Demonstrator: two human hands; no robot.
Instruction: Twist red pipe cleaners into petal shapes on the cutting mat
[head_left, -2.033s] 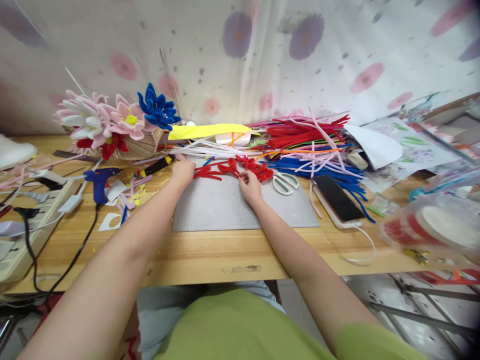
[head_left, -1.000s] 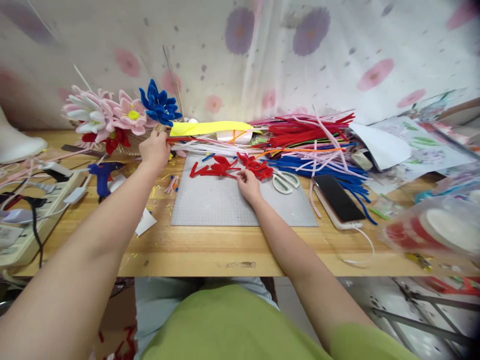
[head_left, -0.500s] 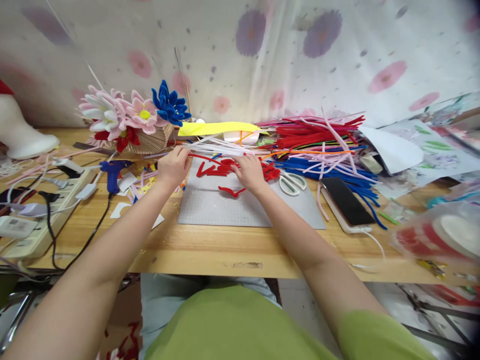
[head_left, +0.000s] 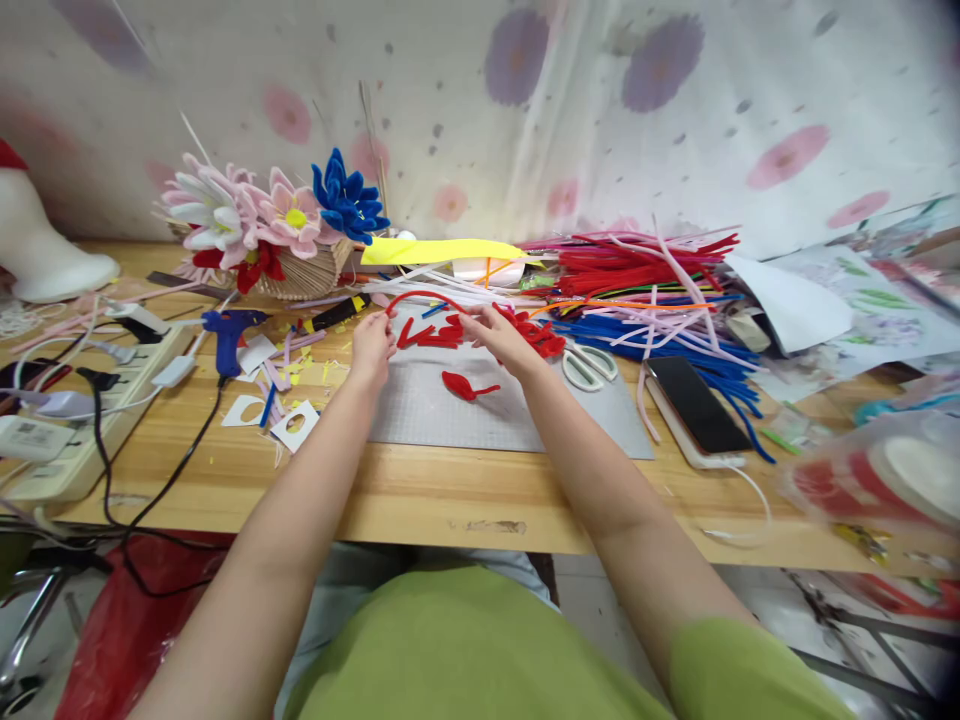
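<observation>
A red pipe cleaner (head_left: 424, 294) arches between my two hands above the mat. My left hand (head_left: 373, 345) pinches one end, and my right hand (head_left: 496, 335) has the other end at its fingertips. Beneath them, short red pipe cleaner pieces (head_left: 431, 333) lie on the grey cutting mat (head_left: 420, 410). A red leaf-shaped petal (head_left: 459, 386) with a thin stem rests nearer to me on the mat. More red shaped pieces (head_left: 541, 338) are heaped beside my right hand, partly hidden by it. White-handled scissors (head_left: 589, 367) lie just right of that heap.
Pipe cleaner bundles in red (head_left: 630, 270) and blue (head_left: 675, 345) fill the back right. A phone (head_left: 697, 405) lies on the right. At left are a blue glue gun (head_left: 229, 340), a power strip (head_left: 97, 430), paper scraps (head_left: 296, 425) and fuzzy flowers (head_left: 289, 220).
The red strip was straight and low; now it bends up into an arch. My left hand has moved right and nearer to me. The camera view has shifted slightly.
</observation>
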